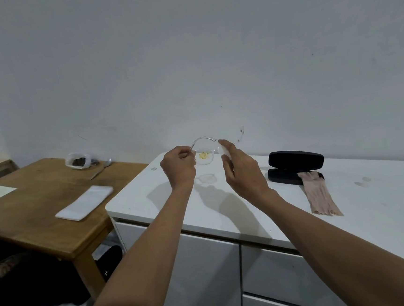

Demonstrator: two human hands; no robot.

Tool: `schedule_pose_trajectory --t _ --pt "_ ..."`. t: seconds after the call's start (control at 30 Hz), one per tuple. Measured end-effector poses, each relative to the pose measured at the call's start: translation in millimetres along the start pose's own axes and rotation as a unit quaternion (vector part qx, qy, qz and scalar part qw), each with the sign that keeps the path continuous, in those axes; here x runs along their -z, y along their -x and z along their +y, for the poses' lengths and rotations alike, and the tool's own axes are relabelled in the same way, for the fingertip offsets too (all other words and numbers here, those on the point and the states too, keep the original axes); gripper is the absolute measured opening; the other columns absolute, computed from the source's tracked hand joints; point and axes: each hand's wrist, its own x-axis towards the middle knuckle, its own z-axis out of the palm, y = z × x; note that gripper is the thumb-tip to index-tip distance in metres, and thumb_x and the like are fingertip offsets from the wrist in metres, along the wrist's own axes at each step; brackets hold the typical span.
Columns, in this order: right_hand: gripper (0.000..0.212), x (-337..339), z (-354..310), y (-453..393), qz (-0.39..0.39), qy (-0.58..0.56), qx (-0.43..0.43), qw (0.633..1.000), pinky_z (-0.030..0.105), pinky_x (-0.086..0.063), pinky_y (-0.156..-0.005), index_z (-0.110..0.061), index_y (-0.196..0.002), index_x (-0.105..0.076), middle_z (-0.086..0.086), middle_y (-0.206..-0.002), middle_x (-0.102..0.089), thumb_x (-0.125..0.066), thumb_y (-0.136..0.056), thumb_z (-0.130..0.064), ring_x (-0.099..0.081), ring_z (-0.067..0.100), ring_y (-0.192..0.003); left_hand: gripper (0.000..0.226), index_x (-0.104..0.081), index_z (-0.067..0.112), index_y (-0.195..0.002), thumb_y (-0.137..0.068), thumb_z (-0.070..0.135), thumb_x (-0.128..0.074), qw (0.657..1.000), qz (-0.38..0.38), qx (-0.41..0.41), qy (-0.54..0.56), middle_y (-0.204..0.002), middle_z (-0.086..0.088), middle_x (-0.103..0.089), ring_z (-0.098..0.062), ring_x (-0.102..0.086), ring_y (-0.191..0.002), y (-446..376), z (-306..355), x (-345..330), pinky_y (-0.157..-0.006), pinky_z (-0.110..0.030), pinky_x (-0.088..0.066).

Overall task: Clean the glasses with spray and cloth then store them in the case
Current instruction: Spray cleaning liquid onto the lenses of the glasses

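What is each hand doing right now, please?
Left hand: closed, pinching one temple arm of the clear glasses.
Right hand: curled around a small white object at the glasses' front; what it is cannot be told.

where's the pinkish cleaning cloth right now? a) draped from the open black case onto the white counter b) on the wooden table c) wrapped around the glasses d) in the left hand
a: the cloth hangs from the front edge of the open black case and lies out across the white counter, in neither hand.
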Motion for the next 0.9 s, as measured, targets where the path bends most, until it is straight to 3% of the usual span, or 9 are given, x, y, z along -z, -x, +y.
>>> schedule_pose_trajectory --t 0.13,0.27,0.43,0.6,0.8,0.9 --pt "0.046 -9.0 -8.0 0.1 -0.003 0.016 0.026 1.0 0.048 -0.055 -0.075 -0.026 -0.151 -0.042 0.012 -0.113 -0.07 -0.042 -0.105 -0.024 -0.067 0.037 -0.086 0.006 -0.077 0.004 -0.086 -0.082 0.0 -0.077 1.0 -0.003 0.002 0.002 -0.063 0.0 -0.069 -0.025 -0.072 -0.063 1.2 3.1 0.1 -0.072 -0.041 -0.064" --pt "0.046 -14.6 -14.3 -0.2 -0.012 0.025 0.029 0.999 0.048 -0.055 -0.069 -0.027 -0.151 -0.04 0.014 -0.107 -0.069 -0.039 -0.104 -0.027 -0.066 0.041 -0.079 0.006 -0.077 0.005 -0.087 -0.082 0.001 -0.078 1.0 -0.005 0.002 0.001 -0.064 0.002 -0.069 -0.023 -0.072 -0.062 1.4 6.2 1.3 -0.072 -0.04 -0.064" --pt "0.035 -17.0 -14.2 -3.8 -0.002 0.046 -0.012 0.999 0.043 -0.049 -0.065 -0.016 -0.14 -0.045 0.016 -0.112 -0.068 -0.038 -0.106 -0.019 -0.065 0.045 -0.081 0.007 -0.077 0.003 -0.086 -0.081 0.0 -0.078 1.0 -0.012 0.01 0.006 -0.066 0.0 -0.071 -0.023 -0.073 -0.061 1.7 5.3 3.3 -0.072 -0.042 -0.064" --pt "0.041 -14.0 -15.1 1.1 0.014 0.026 -0.014 0.999 0.045 -0.05 -0.074 -0.017 -0.147 -0.044 0.015 -0.121 -0.069 -0.041 -0.106 -0.019 -0.066 0.041 -0.093 0.008 -0.078 0.004 -0.087 -0.08 0.0 -0.079 1.0 -0.014 0.01 0.003 -0.065 0.005 -0.071 -0.021 -0.073 -0.061 1.9 3.5 4.4 -0.071 -0.043 -0.064" --pt "0.042 -4.8 -7.4 1.2 0.032 -0.015 -0.032 0.999 0.048 -0.052 -0.082 -0.024 -0.148 -0.042 0.009 -0.114 -0.069 -0.041 -0.106 -0.022 -0.065 0.034 -0.096 0.008 -0.077 0.005 -0.086 -0.081 -0.001 -0.079 1.0 -0.013 0.012 0.003 -0.063 0.004 -0.07 -0.022 -0.073 -0.062 4.5 5.1 3.5 -0.072 -0.043 -0.064" --pt "0.041 2.9 0.3 3.4 0.045 -0.025 -0.05 0.997 0.042 -0.05 -0.076 -0.026 -0.146 -0.043 0.004 -0.096 -0.068 -0.042 -0.105 -0.023 -0.065 0.031 -0.086 0.007 -0.077 0.004 -0.085 -0.081 -0.001 -0.078 1.0 -0.012 0.013 0.007 -0.064 0.0 -0.071 -0.025 -0.072 -0.061 5.1 5.1 2.6 -0.071 -0.044 -0.064"
